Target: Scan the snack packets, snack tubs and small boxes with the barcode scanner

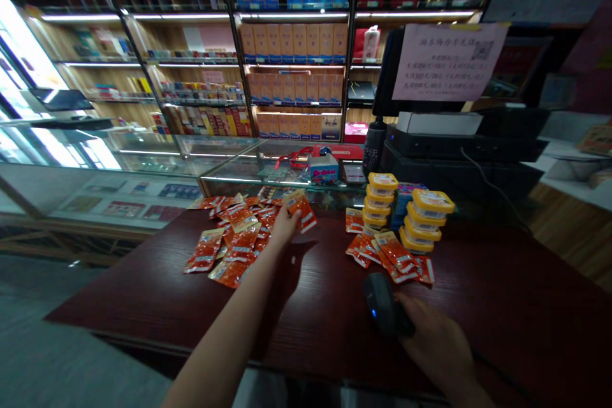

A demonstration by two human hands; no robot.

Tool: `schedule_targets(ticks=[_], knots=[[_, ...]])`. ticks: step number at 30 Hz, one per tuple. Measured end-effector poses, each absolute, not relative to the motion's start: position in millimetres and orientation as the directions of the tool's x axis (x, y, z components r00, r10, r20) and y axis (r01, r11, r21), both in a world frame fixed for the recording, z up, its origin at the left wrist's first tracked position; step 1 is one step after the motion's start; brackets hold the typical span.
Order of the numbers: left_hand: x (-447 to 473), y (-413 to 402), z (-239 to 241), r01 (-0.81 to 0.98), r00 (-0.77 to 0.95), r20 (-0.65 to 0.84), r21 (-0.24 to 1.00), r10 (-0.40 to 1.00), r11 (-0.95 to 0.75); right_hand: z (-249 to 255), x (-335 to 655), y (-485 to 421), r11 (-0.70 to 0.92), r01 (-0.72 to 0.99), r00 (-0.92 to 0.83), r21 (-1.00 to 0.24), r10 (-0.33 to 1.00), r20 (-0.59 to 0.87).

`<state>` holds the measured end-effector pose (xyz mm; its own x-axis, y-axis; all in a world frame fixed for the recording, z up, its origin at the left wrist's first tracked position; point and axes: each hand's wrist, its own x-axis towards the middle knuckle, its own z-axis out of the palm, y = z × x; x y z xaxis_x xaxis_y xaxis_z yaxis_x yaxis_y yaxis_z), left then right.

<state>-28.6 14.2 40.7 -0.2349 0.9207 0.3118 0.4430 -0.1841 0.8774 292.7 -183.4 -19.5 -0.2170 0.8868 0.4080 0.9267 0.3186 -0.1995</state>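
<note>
My left hand (285, 224) reaches forward over the dark red counter (143, 293) and pinches one orange snack packet (302, 211), lifted above the loose pile of orange packets (229, 242) at the left. My right hand (437, 341) is closed round a black handheld barcode scanner (382, 307) with a small blue light, pointing toward a smaller heap of orange packets (392, 255) at the right. Behind that heap stand two stacks of yellow-lidded tubs (406, 210).
A black cash register with a printer and a paper notice (447, 60) stands at the back right. Glass display cases (157, 162) run behind the counter, with a small blue box (323, 167) on top. Lit shelves of boxed goods (296, 44) fill the back wall.
</note>
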Motion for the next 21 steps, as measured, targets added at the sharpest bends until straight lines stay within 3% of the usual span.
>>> schedule_targets(ticks=[3, 5, 10, 16, 21], knots=[[-8, -6, 11, 0.252, -0.285, 0.272, 0.946, 0.919, -0.202, -6, 287, -186, 0.289, 0.91, -0.166, -0.297, 0.912, 0.376], [1, -17, -2, 0.137, -0.231, 0.244, 0.966, 0.942, -0.217, 7, 281, -187, 0.243, 0.871, -0.101, -0.427, 0.939, 0.328], [8, -32, -9, -0.077, -0.103, 0.295, 0.95, 0.95, -0.304, 41, 256, -182, 0.249, 0.599, -0.032, -0.761, 0.957, 0.288], [8, -35, -10, -0.098, -0.125, 0.275, 0.953, 0.953, -0.288, 59, 217, -170, 0.228, 0.347, -0.01, -0.91, 0.971, 0.239], [8, -33, -17, -0.057, -0.146, 0.296, 0.95, 0.944, -0.307, 56, 203, -166, 0.172, 0.305, -0.038, -0.937, 0.985, 0.169]])
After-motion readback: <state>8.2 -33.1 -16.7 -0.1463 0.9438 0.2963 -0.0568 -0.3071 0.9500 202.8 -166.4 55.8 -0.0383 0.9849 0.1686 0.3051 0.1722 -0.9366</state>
